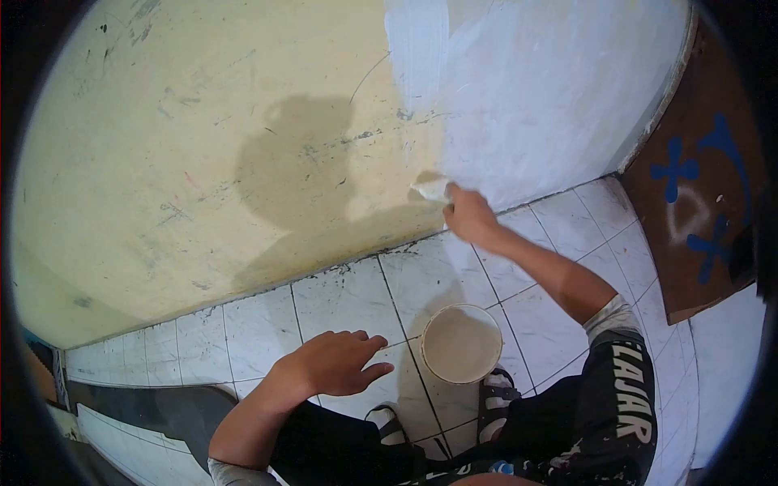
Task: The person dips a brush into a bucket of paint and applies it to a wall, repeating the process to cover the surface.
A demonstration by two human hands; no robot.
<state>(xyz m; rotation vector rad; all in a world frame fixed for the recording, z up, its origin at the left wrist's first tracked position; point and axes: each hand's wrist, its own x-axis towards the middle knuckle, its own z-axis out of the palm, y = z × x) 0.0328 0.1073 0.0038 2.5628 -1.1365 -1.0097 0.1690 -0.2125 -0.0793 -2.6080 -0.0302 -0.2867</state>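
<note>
My right hand (472, 215) is closed around a paint brush (433, 190), whose whitish bristles are against the lower wall, where yellow meets white. The old yellow surface (186, 162) has dark scuffs and scratches, and fresh white paint (527, 97) covers the wall's right part. My left hand (344, 362) hangs over the floor with its fingers apart and holds nothing. Between my arms, a round bucket (461, 344) with pale contents stands on the tiles near my sandalled foot.
White floor tiles (259, 328) with dark joints run along the wall's base, with dark specks near the edge. At the right stands a brown panel (677, 219) with blue marks. A dark shape (174, 409) lies at the lower left. My sandalled feet (497, 394) are below.
</note>
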